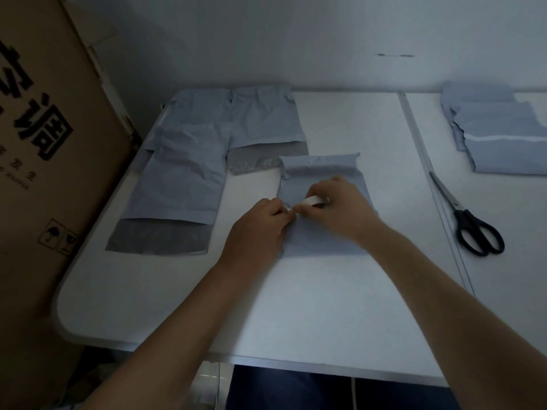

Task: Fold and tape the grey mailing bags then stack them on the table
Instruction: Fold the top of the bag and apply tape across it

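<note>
On a white table [325, 306] against a pale wall [296, 39], a tape roll [315, 200] is gripped by the right hand [334, 211] and its end pinched by the left hand [257, 229] over a folded grey mailing bag [319, 241].

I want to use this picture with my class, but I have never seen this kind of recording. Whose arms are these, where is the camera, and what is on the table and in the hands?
There is no machine here. The two bare arms belong to a person who wears the camera on the head, so you look forward and down as they do.

They work at a white table. In the middle lies a grey mailing bag, its far end folded over. Above it the right hand holds a roll of white tape, and the fingers of the left hand pinch what seems to be its loose end.

To the left lie two flat bags with darker flaps showing. At the far right is a pile of folded bags, and nearer, black-handled scissors. A big cardboard box stands at the left.
</note>
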A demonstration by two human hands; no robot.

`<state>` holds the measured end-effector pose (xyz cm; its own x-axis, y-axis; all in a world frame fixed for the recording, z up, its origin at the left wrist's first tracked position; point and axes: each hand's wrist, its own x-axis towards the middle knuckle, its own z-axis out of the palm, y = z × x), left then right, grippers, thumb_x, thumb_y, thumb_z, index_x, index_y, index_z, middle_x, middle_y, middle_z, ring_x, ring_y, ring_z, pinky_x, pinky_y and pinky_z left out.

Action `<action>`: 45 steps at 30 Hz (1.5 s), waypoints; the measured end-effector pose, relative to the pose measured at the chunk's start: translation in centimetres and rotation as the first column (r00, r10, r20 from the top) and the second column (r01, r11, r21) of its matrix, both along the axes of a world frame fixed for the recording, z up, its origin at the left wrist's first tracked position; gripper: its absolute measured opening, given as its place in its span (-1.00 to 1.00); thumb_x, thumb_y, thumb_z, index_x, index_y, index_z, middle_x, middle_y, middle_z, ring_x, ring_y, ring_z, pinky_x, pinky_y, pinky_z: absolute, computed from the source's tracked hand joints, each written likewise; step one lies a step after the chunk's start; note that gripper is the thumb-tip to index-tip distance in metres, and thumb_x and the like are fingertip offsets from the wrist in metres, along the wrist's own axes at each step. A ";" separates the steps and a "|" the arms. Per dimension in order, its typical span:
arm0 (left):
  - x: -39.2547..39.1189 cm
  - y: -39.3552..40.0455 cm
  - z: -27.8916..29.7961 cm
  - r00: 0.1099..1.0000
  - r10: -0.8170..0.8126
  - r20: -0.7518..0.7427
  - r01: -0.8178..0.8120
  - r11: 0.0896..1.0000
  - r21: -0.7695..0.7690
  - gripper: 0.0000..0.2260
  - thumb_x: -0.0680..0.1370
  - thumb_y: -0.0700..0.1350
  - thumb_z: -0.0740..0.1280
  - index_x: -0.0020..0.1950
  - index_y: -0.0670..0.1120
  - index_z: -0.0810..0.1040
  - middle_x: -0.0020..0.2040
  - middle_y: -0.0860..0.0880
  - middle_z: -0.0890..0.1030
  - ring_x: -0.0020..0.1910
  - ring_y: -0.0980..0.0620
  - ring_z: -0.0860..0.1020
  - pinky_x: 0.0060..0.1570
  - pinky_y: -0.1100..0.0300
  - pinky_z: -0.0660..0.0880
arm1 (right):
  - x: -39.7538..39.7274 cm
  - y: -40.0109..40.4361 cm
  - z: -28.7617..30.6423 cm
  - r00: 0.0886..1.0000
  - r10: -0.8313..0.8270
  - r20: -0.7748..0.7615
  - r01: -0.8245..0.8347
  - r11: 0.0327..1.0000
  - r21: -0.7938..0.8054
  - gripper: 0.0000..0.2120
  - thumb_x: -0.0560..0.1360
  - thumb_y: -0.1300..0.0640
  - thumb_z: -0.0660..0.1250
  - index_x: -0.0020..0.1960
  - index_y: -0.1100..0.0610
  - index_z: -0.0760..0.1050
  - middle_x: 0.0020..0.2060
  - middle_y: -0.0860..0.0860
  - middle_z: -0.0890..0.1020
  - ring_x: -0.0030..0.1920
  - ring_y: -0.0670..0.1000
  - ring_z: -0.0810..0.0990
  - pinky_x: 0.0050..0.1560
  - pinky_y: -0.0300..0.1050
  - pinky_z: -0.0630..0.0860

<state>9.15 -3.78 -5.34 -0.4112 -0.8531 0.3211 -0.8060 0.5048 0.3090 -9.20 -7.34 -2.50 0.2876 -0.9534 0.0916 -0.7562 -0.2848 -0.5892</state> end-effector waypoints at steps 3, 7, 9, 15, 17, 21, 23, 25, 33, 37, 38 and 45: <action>-0.1 0.1 0.0 1.000 0.011 0.022 -0.011 0.999 -0.034 -0.71 0.37 -0.33 0.42 0.06 -0.14 0.65 -0.13 -0.05 0.55 -0.15 -0.01 0.45 -0.40 0.06 0.47 | -0.2 -0.6 3.0 0.993 0.105 -0.055 -0.094 0.982 0.165 -0.68 0.51 -0.10 0.33 -0.21 0.16 0.55 -0.28 0.02 0.58 -0.20 -0.01 0.51 -0.20 -0.10 0.37; -0.3 0.2 -0.3 0.999 0.025 0.023 -0.022 0.995 -0.093 -0.78 0.41 -0.31 0.42 0.04 -0.16 0.65 -0.14 -0.07 0.57 -0.17 -0.05 0.50 -0.38 0.07 0.48 | -0.2 -2.0 4.5 0.962 0.166 -0.216 -0.118 0.968 0.221 -0.68 0.59 -0.06 0.19 -0.24 0.10 0.47 -0.29 -0.01 0.52 -0.17 0.03 0.51 -0.12 -0.08 0.41; -0.4 0.3 -0.4 0.999 0.039 0.001 -0.039 0.993 -0.109 -0.84 0.46 -0.28 0.38 0.03 -0.18 0.66 -0.16 -0.08 0.57 -0.17 -0.06 0.51 -0.37 0.08 0.49 | -0.3 -2.4 4.5 0.951 0.187 -0.248 -0.133 0.966 0.220 -0.75 0.56 -0.09 0.21 -0.24 -0.01 0.46 -0.26 -0.06 0.53 -0.13 0.03 0.54 -0.06 -0.04 0.46; -0.4 0.3 -0.6 0.999 0.040 0.028 -0.036 0.991 -0.132 -0.82 0.42 -0.31 0.43 0.01 -0.18 0.65 -0.17 -0.07 0.57 -0.18 -0.06 0.52 -0.39 0.09 0.49 | -0.6 -2.5 5.2 0.947 0.227 -0.229 -0.179 0.961 0.211 -0.79 0.53 -0.05 0.30 -0.18 0.06 0.48 -0.25 -0.05 0.55 -0.19 -0.02 0.50 -0.17 -0.10 0.40; -0.4 0.3 -0.7 0.998 0.047 0.037 -0.041 0.989 -0.140 -0.82 0.42 -0.31 0.43 0.01 -0.18 0.65 -0.15 -0.07 0.57 -0.17 -0.06 0.52 -0.38 0.08 0.50 | -0.7 -2.5 5.3 0.947 0.229 -0.227 -0.182 0.961 0.210 -0.78 0.53 -0.04 0.32 -0.21 0.07 0.47 -0.27 -0.04 0.55 -0.23 -0.05 0.47 -0.24 -0.17 0.34; -0.4 0.3 -1.0 0.998 0.044 0.041 -0.037 0.986 -0.163 -0.81 0.43 -0.31 0.44 0.03 -0.18 0.65 -0.15 -0.07 0.57 -0.18 -0.06 0.52 -0.38 0.09 0.50 | -1.0 -2.8 5.5 0.951 0.219 -0.218 -0.169 0.960 0.224 -0.78 0.51 -0.05 0.34 -0.19 0.09 0.49 -0.27 -0.04 0.55 -0.26 -0.07 0.45 -0.29 -0.19 0.33; -0.3 0.2 -1.1 0.998 0.040 0.045 -0.032 0.985 -0.172 -0.80 0.43 -0.32 0.44 0.04 -0.19 0.65 -0.15 -0.07 0.57 -0.18 -0.06 0.52 -0.37 0.10 0.51 | -1.0 -2.9 5.5 0.949 0.217 -0.231 -0.164 0.960 0.228 -0.78 0.50 -0.05 0.35 -0.18 0.09 0.49 -0.28 -0.05 0.54 -0.27 -0.09 0.44 -0.29 -0.19 0.33; -0.3 0.2 -1.0 0.998 0.039 0.048 -0.030 0.984 -0.178 -0.80 0.42 -0.31 0.45 0.03 -0.18 0.65 -0.15 -0.07 0.58 -0.19 -0.06 0.53 -0.37 0.12 0.50 | -1.0 -2.9 5.7 0.941 0.214 -0.262 -0.156 0.962 0.224 -0.78 0.51 -0.05 0.35 -0.16 0.10 0.50 -0.29 -0.05 0.53 -0.30 -0.11 0.42 -0.31 -0.21 0.31; -0.2 0.2 -0.7 0.999 0.021 0.041 -0.013 0.981 -0.192 -0.78 0.40 -0.31 0.46 0.03 -0.18 0.65 -0.15 -0.07 0.58 -0.20 -0.05 0.53 -0.39 0.16 0.50 | -1.0 -3.0 5.8 0.913 0.205 -0.352 -0.137 0.968 0.210 -0.77 0.50 -0.07 0.35 -0.20 0.06 0.47 -0.28 -0.06 0.53 -0.20 -0.04 0.46 -0.25 -0.14 0.33; -0.2 0.2 -0.7 0.999 0.022 0.039 -0.014 0.982 -0.186 -0.78 0.40 -0.32 0.46 0.03 -0.17 0.65 -0.15 -0.06 0.58 -0.20 -0.06 0.54 -0.40 0.14 0.50 | -0.9 -3.0 5.8 0.896 0.201 -0.396 -0.124 0.969 0.212 -0.76 0.52 -0.07 0.32 -0.14 0.11 0.49 -0.23 -0.02 0.54 -0.16 -0.01 0.47 -0.19 -0.13 0.33; -0.2 0.2 -0.8 0.999 0.022 0.041 -0.014 0.983 -0.184 -0.79 0.41 -0.32 0.45 0.03 -0.17 0.65 -0.15 -0.07 0.58 -0.20 -0.06 0.54 -0.40 0.12 0.51 | -0.9 -2.9 5.9 0.888 0.205 -0.411 -0.125 0.969 0.213 -0.76 0.53 -0.07 0.31 -0.13 0.11 0.49 -0.22 -0.02 0.53 -0.15 0.00 0.46 -0.18 -0.13 0.32; -0.2 0.1 -0.7 0.998 0.033 0.053 -0.023 0.984 -0.178 -0.80 0.41 -0.31 0.44 0.01 -0.16 0.65 -0.16 -0.05 0.57 -0.20 -0.04 0.53 -0.42 0.10 0.51 | -0.7 -2.7 6.2 0.854 0.207 -0.478 -0.112 0.969 0.219 -0.75 0.54 -0.07 0.29 -0.09 0.12 0.50 -0.15 0.01 0.53 -0.11 0.01 0.45 -0.14 -0.14 0.31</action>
